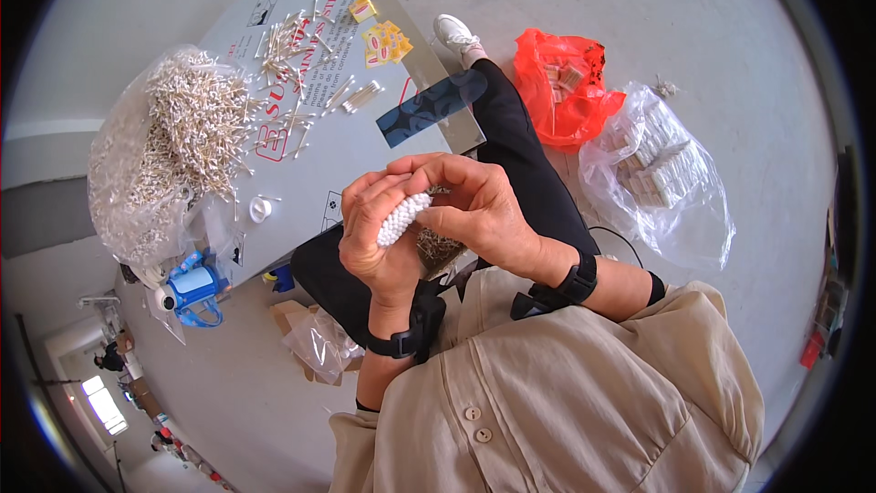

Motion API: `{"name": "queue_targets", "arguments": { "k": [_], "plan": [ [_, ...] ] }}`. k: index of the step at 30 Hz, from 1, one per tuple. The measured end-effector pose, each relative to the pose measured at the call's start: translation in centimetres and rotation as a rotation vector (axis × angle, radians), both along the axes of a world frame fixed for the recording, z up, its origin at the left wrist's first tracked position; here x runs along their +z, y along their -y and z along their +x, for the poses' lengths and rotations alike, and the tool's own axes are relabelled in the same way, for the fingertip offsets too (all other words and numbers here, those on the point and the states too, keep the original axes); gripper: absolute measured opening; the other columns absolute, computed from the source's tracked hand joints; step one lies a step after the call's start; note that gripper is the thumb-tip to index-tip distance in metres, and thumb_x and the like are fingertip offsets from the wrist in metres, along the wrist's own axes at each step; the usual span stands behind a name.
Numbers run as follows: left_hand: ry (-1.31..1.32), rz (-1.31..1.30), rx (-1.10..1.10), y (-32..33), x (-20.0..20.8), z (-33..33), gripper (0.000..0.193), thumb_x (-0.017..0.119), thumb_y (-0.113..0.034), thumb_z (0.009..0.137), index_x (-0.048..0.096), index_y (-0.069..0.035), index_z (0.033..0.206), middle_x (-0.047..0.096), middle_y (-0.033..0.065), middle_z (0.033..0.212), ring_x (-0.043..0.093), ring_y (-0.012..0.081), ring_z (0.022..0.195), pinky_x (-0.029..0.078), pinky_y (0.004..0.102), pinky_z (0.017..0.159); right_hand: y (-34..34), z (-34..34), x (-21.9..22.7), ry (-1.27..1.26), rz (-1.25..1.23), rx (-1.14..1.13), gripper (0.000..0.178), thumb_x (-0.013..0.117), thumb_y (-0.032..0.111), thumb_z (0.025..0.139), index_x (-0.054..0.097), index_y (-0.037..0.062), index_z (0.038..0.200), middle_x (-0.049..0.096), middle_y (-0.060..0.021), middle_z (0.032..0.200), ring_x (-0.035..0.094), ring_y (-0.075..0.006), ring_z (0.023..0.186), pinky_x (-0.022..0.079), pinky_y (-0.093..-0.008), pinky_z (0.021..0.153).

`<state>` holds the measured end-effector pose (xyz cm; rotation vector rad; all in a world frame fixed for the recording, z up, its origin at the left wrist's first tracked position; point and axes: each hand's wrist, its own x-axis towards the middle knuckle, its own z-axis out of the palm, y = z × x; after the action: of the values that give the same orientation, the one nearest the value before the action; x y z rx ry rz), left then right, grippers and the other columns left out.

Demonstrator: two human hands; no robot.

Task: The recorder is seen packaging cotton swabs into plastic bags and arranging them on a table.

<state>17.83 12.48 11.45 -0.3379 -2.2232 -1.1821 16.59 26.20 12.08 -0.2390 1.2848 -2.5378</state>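
A tight bundle of cotton swabs sits between my hands, its white tips packed in a rounded face. My left hand wraps round it from the left. From the right, my right hand curves over, with its thumb against the swab tips and its fingers meeting the left ones on top. The sticks are mostly hidden by my fingers. Below the hands, partly covered, is a brownish mass of thin pieces that I cannot make out clearly. Beyond my hands, loose cotton swabs and small stacked swabs lie on the table.
A big clear bag of loose swabs stands at the table's left. Yellow cards lie at its far edge. A blue bottle is near left. On the floor are a red bag, a clear bag of packs and a cardboard box.
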Motion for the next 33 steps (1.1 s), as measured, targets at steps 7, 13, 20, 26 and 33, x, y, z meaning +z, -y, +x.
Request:
{"name": "queue_targets", "arguments": {
  "k": [7,13,20,26,33],
  "plan": [
    [0.001,0.051,0.014,0.0,-0.2,0.0,0.028,0.077,0.004,0.070,0.068,-0.003,0.095,0.072,0.0078,0.098,0.066,0.0273,0.097,0.052,0.0379,0.089,0.9,0.5,-0.9,0.005,-0.132,-0.043,0.020,0.059,-0.009,0.085,0.062,-0.0030,0.104,0.056,-0.0115,0.130,0.055,-0.0149,0.115,0.047,-0.0317,0.100],
    [-0.016,0.060,0.019,0.2,-0.2,0.0,0.026,0.077,0.002,0.073,0.068,-0.003,0.097,0.072,0.0076,0.099,0.066,0.0274,0.097,0.053,0.0383,0.088,1.2,0.6,-0.9,-0.050,-0.157,-0.051,0.022,0.059,-0.008,0.087,0.060,-0.0026,0.108,0.053,-0.0121,0.133,0.054,-0.0147,0.116,0.046,-0.0323,0.102],
    [-0.008,0.107,0.006,0.2,-0.4,0.0,0.026,0.076,0.001,0.074,0.068,-0.003,0.098,0.071,0.0075,0.100,0.065,0.0268,0.097,0.052,0.0389,0.089,1.5,0.7,-1.2,-0.023,-0.219,-0.041,0.021,0.057,-0.007,0.089,0.059,-0.0025,0.109,0.051,-0.0120,0.134,0.053,-0.0140,0.117,0.046,-0.0321,0.101],
    [0.014,0.134,-0.029,0.3,-0.6,0.1,0.023,0.071,0.000,0.080,0.067,-0.002,0.103,0.071,0.0082,0.103,0.063,0.0246,0.101,0.049,0.0375,0.094,1.7,0.8,-1.1,-0.019,-0.217,-0.057,0.021,0.056,-0.008,0.089,0.060,-0.0026,0.108,0.052,-0.0110,0.132,0.054,-0.0131,0.114,0.047,-0.0316,0.100],
    [0.024,0.130,-0.029,0.0,-0.4,0.1,0.022,0.072,-0.002,0.080,0.067,-0.002,0.102,0.070,0.0087,0.103,0.063,0.0242,0.102,0.048,0.0376,0.095,1.4,0.6,-0.9,-0.004,-0.197,-0.083,0.014,0.059,-0.006,0.088,0.063,-0.0022,0.101,0.055,-0.0106,0.128,0.055,-0.0129,0.112,0.047,-0.0311,0.099]
  ]
}}
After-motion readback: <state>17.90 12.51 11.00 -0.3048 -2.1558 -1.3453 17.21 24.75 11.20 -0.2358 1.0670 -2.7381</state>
